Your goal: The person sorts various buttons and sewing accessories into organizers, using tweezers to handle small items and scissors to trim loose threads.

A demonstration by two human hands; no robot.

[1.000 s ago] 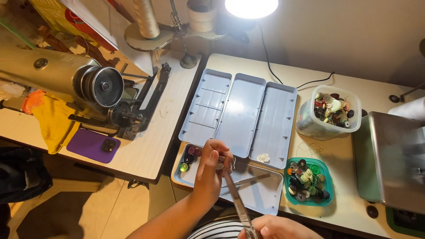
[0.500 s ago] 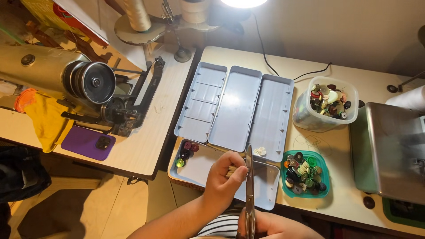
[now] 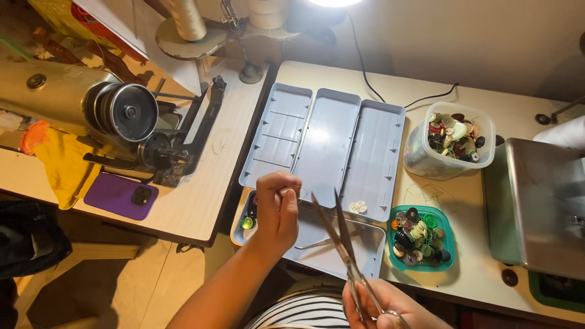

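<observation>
Two hands over the surface (image 3: 487, 201). Left hand (image 3: 277, 210) — grip pinched narrow on something too small to tell, above the grey tray (image 3: 326, 143) edge. Right hand (image 3: 381, 304) — grip closed through the handles of the scissors (image 3: 338, 228), blades parted, tips toward the left fingers. Green dish of buttons (image 3: 420, 244) just right; clear tub of buttons (image 3: 451, 149) beyond.

Two hands: left hand (image 3: 277, 210), right hand (image 3: 381, 306). One pair of scissors (image 3: 341, 240). Two grey compartment trays: large hinged tray (image 3: 326, 146), smaller tray (image 3: 359, 256). Two button tubs: clear tub (image 3: 451, 149), green lid (image 3: 421, 242). One purple phone (image 3: 120, 196). One sewing machine (image 3: 79, 106). One thread cone (image 3: 187, 18). Buttons too many to count.
</observation>
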